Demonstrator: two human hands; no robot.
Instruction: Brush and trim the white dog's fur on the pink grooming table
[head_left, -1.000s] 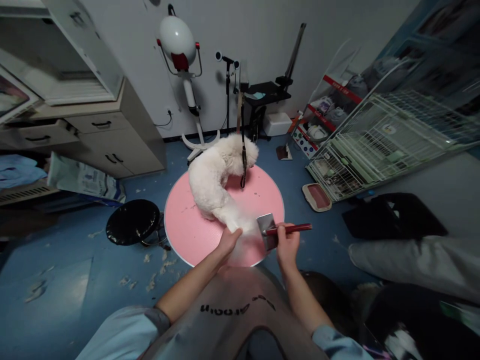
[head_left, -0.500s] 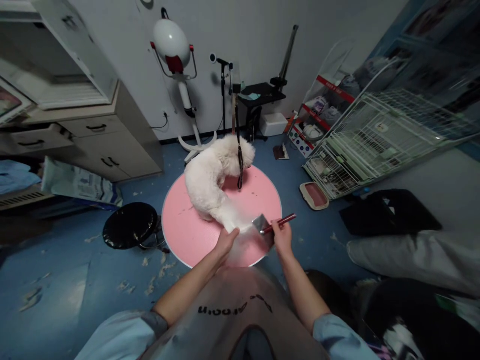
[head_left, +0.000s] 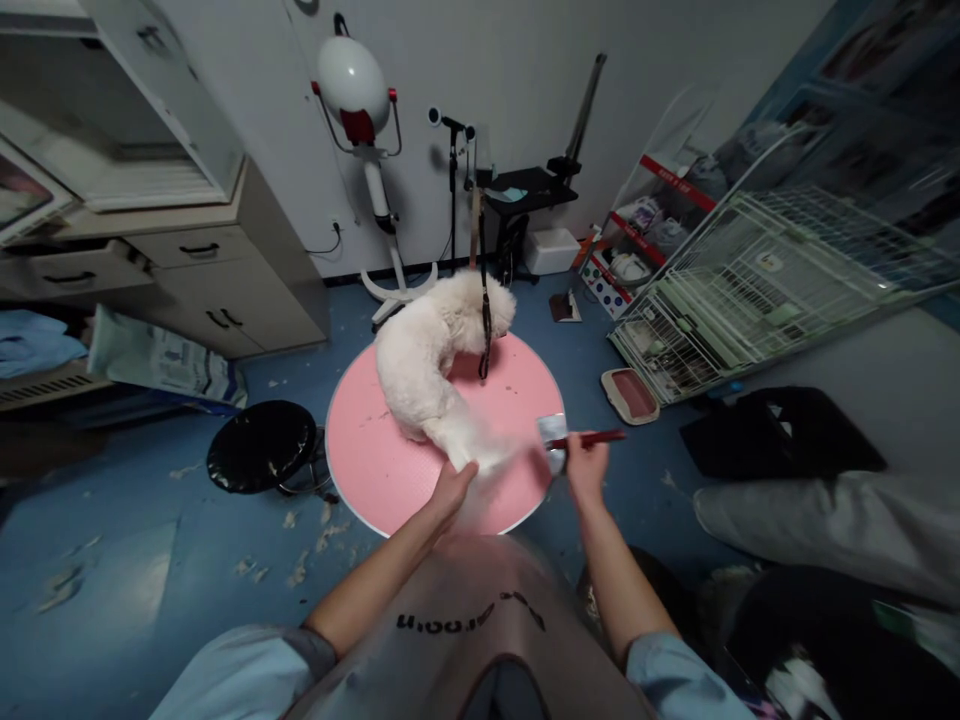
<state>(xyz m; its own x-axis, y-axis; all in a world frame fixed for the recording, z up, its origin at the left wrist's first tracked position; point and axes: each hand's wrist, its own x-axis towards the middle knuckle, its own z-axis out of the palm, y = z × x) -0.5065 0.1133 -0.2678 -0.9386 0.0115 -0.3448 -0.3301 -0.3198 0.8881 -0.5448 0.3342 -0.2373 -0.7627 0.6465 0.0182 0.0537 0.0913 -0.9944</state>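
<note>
A fluffy white dog [head_left: 420, 370] stands curled round on a pink round grooming table [head_left: 367, 470], its head turned to the far right side. A black leash loop [head_left: 485, 330] hangs down at its neck. My left hand [head_left: 453, 486] is closed on the dog's tail [head_left: 476, 450], whose long hair spreads out towards the right and is blurred. My right hand [head_left: 586, 466] grips the dark red handle of a slicker brush [head_left: 553, 440]. The brush head is held over the table's right edge, apart from the hair.
A black stool [head_left: 262, 447] stands left of the table, near drawers [head_left: 247, 270]. Behind are a white dryer on a stand [head_left: 352, 90] and a black table [head_left: 529, 190]. Wire cages [head_left: 757, 290] and a litter tray [head_left: 630, 395] are to the right. Loose hair tufts [head_left: 300, 565] lie on the floor.
My right hand has moved the slicker brush to the right, away from the tail hair. My left hand keeps its hold in nearly the same place. The view has shifted slightly.
</note>
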